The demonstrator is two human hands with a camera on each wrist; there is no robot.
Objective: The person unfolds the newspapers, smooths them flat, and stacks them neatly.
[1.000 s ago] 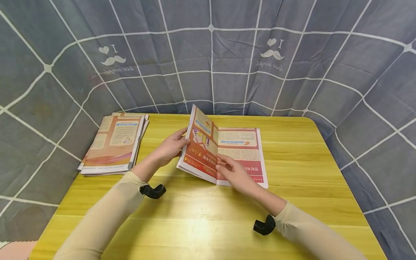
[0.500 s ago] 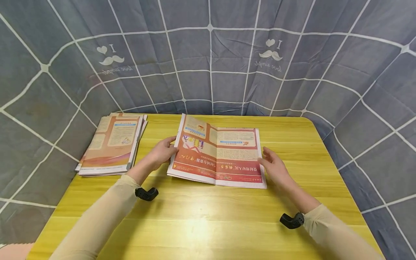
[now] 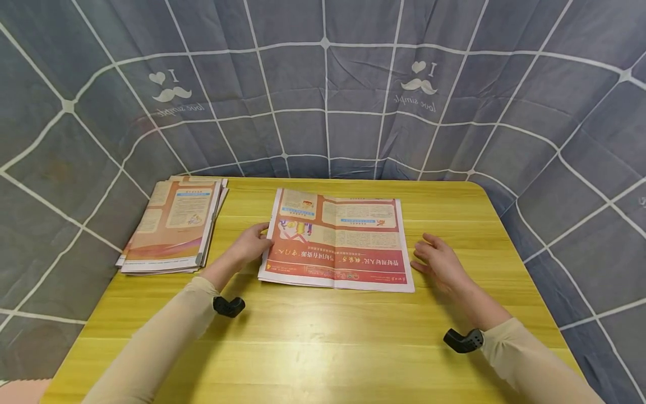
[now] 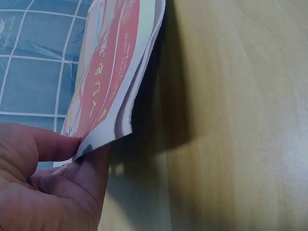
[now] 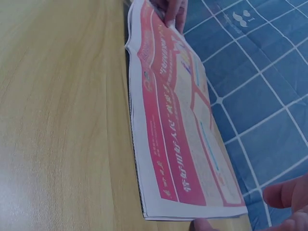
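A newspaper [image 3: 363,247] with a red headline band lies spread on the table, a crease running down its middle. At its left edge my left hand [image 3: 249,244] pinches the sheets between thumb and fingers; the left wrist view shows the thumb on top of the newspaper [image 4: 110,86] and the fingers beneath, that edge raised off the wood. My right hand [image 3: 442,262] is just beyond the right edge, fingers loosely bent and holding nothing. In the right wrist view, a fingertip [image 5: 201,224] of it shows close to the newspaper's near edge; whether they touch I cannot tell.
A stack of folded newspapers [image 3: 174,224] stands at the table's left side. The yellow wooden table [image 3: 323,342] carries everything. A grey checked cloth [image 3: 353,84] hangs behind the table and around both sides.
The newspaper's left half has swung down to the left, from raised to nearly flat, with my left hand still on its edge. My right hand has moved off the page to the right.
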